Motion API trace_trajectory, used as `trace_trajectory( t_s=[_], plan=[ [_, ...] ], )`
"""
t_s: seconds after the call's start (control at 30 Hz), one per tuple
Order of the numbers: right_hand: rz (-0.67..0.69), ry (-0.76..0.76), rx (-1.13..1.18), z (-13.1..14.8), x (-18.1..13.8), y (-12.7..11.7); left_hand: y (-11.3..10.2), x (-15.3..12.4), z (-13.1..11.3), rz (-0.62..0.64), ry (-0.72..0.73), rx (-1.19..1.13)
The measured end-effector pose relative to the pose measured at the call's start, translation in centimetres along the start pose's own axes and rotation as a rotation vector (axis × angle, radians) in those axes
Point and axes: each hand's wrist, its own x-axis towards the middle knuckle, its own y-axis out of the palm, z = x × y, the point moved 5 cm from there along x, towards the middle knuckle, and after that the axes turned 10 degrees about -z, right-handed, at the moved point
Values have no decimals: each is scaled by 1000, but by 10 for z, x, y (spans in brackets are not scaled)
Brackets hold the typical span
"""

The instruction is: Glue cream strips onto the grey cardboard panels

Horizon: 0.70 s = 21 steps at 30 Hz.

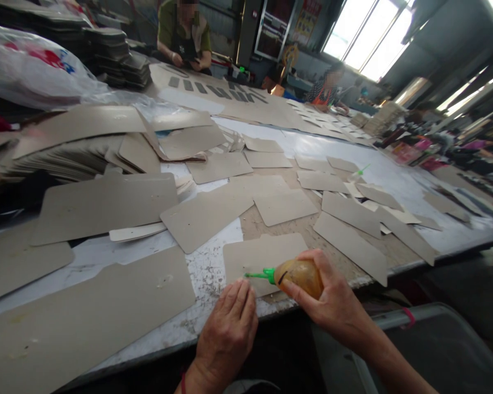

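My right hand [332, 298] is wrapped round a squeeze bottle [302, 278] of amber-brown liquid, tilted onto its side. Its thin green nozzle [265, 273] points left. The nozzle tip lies right by the fingertips of my left hand [230, 323], over a grey-beige panel [267, 251] with a small raised tab on its far edge. My left hand's fingers are bent and pressed together at the panel's left front part. Whatever may be between them is hidden from this side.
Many similar panels [110, 205] lie scattered and overlapping on the table [205, 262]. Curved stacks [78, 153] and a plastic bag [33, 65] sit at the left. A grey bin [435, 339] stands below the table edge at right. Two people [184, 33] work across the table.
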Motion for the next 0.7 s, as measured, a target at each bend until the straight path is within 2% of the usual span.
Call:
trace_trajectory(
  t_s=[0.1, 0.2, 0.27, 0.37, 0.5, 0.6, 0.7],
  plan=[
    [-15, -18, 54, 4, 0, 13, 0, -1, 1, 5, -5, -1],
    [-132, -4, 73, 0, 4, 14, 0, -1, 1, -3, -19, 7],
    [-218, 65, 104, -10, 5, 3, -1, -1, 1, -19, -19, -2],
    [-303, 196, 149, -31, 3, -26, -7, -5, 1, -23, 9, -12],
    [-387, 286, 33, -62, -9, -65, -20, -16, 2, 8, 53, -4],
    [-384, 310, -19, -80, -20, -75, -25, -18, 0, -24, 24, -57],
    [-362, 288, -39, -86, -26, -72, -19, -7, -13, -58, 0, -132]
  ],
)
